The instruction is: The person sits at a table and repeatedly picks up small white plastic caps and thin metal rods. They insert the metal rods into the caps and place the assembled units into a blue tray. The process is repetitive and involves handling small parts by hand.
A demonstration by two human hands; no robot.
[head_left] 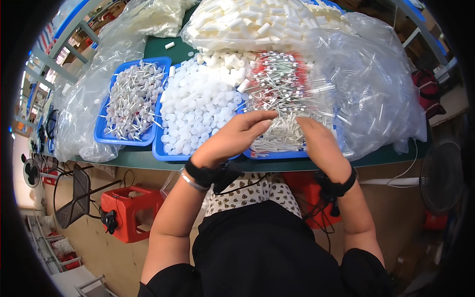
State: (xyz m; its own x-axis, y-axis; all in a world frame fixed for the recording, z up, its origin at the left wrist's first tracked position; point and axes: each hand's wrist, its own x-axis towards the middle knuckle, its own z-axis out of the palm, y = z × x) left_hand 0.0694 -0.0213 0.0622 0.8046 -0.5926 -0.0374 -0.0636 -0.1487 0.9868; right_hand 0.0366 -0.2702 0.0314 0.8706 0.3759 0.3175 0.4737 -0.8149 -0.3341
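Note:
My left hand [237, 134] hovers over the near part of a blue tray of thin pins, its thumb and fingertips drawn close together. Whatever it pinches is too small to make out. Across a short gap, my right hand [320, 143] is bent with its fingers together, their tips toward the left hand; anything in them is hidden. Under and beyond both hands lie thin pins with small white ends [277, 91], some over red material, and short clear-white sticks [279, 131] nearer me. Left of them, small translucent white round caps [190, 121] fill another blue tray [173, 157].
A third blue tray [116, 138] holds capped pins. White foam-like cylinders [247, 22] heap in a bag at the back. Clear plastic bags [368, 89] spread at right and left on the green table [386, 159]. Red stools [126, 210] and a fan [440, 175] stand nearby.

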